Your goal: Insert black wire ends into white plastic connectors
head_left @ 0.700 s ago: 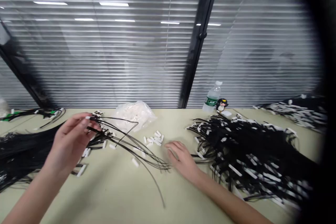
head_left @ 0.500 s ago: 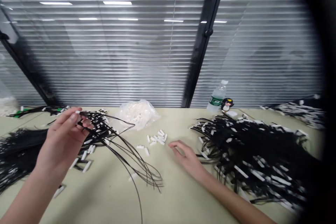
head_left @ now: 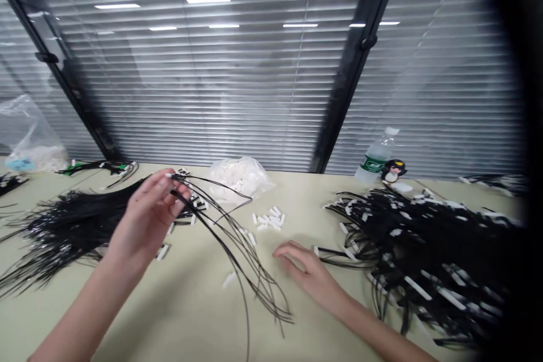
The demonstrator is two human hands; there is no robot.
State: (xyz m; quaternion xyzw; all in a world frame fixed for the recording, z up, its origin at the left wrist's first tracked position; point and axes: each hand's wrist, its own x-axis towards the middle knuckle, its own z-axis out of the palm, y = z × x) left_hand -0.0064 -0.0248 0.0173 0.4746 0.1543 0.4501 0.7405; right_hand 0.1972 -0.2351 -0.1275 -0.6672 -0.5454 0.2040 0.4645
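Note:
My left hand (head_left: pixel 150 212) is raised over the table, thumb and fingers pinching a bundle of thin black wires (head_left: pixel 248 254) by an end with a small white connector (head_left: pixel 168 175). The loose ends trail down to the right in a wide curve. My right hand (head_left: pixel 303 263) hovers low over the table, its thumb apart from its bent fingers and nothing visible between them. Just beyond it lies a small heap of white connectors (head_left: pixel 271 219). A single white piece (head_left: pixel 229 279) lies on the table behind the hanging wires.
A large pile of black wires with white connectors (head_left: pixel 436 249) covers the right side. More black wires (head_left: pixel 80 215) lie at left. Along the back are a clear bag of white pieces (head_left: pixel 241 178), a water bottle (head_left: pixel 376 155), a penguin figure (head_left: pixel 392 172) and another bag (head_left: pixel 36 141).
The camera has turned left, so the scene sits further right. My left hand has moved slightly right with the wires. Relative to the table, my right hand is further left and a little nearer me.

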